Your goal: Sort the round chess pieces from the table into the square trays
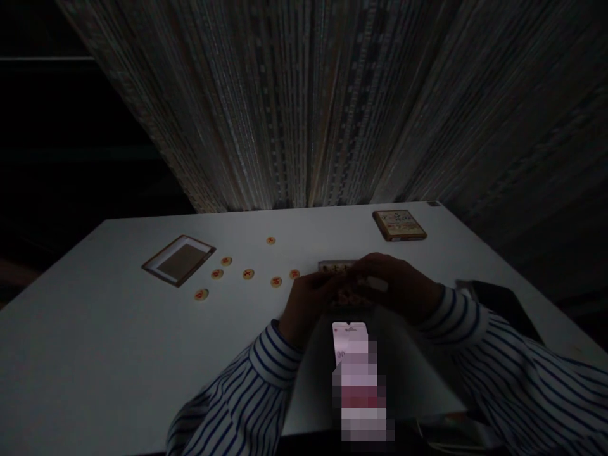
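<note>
Both hands meet over a small tray (pixel 349 309) that holds round pieces (pixel 335 268) in its far row and more in its near part. My left hand (pixel 308 301) reaches in from the left, its fingers bent together over the tray. From the right comes my right hand (pixel 396 282), fingers curled over the pieces. Anything between the fingertips is too dark and small to make out. Several round pieces with red marks, one of them a disc (pixel 248 273), lie loose on the white table to the left of the tray.
A lit phone (pixel 350 348) lies just below the tray. An open box part (pixel 179 260) rests at the left, and a closed patterned box (pixel 399 225) at the back right. A dark object (pixel 506 307) lies beyond my right sleeve. Curtains (pixel 294 114) hang behind the table (pixel 118 348).
</note>
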A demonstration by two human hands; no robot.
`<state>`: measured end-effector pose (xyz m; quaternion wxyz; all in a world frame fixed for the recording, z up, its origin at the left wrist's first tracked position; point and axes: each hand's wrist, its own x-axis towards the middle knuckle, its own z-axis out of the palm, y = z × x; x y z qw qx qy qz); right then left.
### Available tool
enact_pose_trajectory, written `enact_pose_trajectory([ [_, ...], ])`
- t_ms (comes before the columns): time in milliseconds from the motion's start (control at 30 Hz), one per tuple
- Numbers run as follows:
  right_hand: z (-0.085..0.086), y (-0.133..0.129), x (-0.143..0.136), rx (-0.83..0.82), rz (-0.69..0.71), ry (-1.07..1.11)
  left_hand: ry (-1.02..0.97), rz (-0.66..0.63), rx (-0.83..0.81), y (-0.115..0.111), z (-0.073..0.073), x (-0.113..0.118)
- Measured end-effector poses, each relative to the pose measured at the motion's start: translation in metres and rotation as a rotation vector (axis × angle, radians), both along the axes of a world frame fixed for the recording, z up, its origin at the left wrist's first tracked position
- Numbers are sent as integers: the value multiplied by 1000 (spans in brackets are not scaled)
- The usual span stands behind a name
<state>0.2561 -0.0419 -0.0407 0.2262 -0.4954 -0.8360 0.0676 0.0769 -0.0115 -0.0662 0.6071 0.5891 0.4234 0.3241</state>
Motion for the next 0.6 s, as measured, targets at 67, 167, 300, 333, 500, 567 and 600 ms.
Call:
enact_pose_trajectory([
  [67, 1, -1, 12, -32, -34, -2, 38, -2, 83, 2, 0, 8],
  [167, -6, 2, 28, -112, -116, -46, 204, -2, 286, 7, -3, 13],
  [300, -22, 15, 40, -212, -189, -173, 508, -7, 550, 13, -11, 12],
  [333, -25, 19, 41, -223, -192, -200, 548, -13, 607, 14, -13, 11],
  [500, -30, 34, 41, -261, -161, -318, 623, -41, 741, 19, -20, 10],
  [567, -31, 38, 41, -280, -158, -356, 624, -39, 741, 21, -22, 8],
  [600, -32, 40, 41, -289, -160, -376, 616, -33, 738, 22, -22, 7],
])
